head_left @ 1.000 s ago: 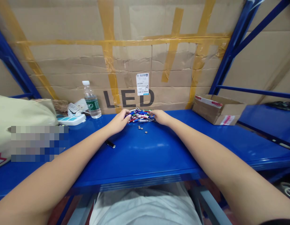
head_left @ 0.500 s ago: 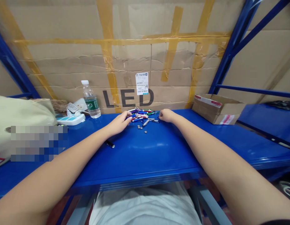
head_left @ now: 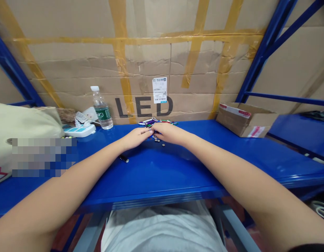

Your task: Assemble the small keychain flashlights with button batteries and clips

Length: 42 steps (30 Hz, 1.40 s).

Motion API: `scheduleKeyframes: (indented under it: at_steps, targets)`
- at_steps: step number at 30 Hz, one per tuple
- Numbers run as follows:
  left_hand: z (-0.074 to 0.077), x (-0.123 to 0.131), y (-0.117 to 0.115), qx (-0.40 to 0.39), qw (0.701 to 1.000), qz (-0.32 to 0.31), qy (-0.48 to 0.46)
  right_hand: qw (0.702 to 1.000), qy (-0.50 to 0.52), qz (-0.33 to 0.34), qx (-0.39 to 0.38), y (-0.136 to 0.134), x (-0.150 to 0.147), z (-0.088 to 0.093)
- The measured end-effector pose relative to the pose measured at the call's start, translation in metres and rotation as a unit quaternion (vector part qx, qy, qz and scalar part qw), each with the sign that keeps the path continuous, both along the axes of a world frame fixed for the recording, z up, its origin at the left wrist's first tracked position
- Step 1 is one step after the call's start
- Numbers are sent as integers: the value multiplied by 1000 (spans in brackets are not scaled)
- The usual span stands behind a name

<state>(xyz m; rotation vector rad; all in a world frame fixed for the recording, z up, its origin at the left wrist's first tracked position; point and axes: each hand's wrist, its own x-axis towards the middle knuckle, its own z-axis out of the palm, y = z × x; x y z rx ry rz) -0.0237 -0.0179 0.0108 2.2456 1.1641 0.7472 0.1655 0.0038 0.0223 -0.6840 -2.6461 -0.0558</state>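
On the blue table, my left hand (head_left: 137, 137) is at the near left side of a pile of small coloured metal tubes (head_left: 148, 122). Its fingers are closed, and whatever they pinch is too small to name. My right hand (head_left: 168, 132) reaches over the pile from the right, its fingertips meeting those of my left hand. The fingers of my right hand are bent downward and partly hidden. Several small round button cells (head_left: 163, 145) lie just in front of the hands. A black tube (head_left: 124, 159) rests nearer to me, beside my left wrist.
A water bottle (head_left: 102, 111) and a white power strip (head_left: 80, 130) stand at the back left, beside a pale bag (head_left: 25, 122). An open cardboard box (head_left: 237, 120) is at the back right. Large taped cardboard (head_left: 85, 70) rises behind the table.
My right hand has moved left from the right side of the pile to my left hand and now covers much of the pile. The view has shifted slightly.
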Motion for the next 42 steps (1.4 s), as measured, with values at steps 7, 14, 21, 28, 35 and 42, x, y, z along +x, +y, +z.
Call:
scheduleKeyframes:
  at_steps: [7,14,21,28,35,42]
  targets:
    - [2,1,0,-35,998,6,-56,997,45,-50,-32,0,7,0]
    - [1,5,0,-62,995,32,-69,974,-113,-170,95,-8,-2,1]
    - [-4,1,4,13,998,54,-10,984,-66,-163,31,4,-1,-4]
    - [3,3,-1,-14,999,41,-26,996,-54,-23,-65,7,2,-10]
    - [2,4,0,-3,1000,31,0,983,-138,-112,42,-7,-4,-3]
    - [3,2,1,97,990,93,44,987,-87,-136,6,6,4,-6]
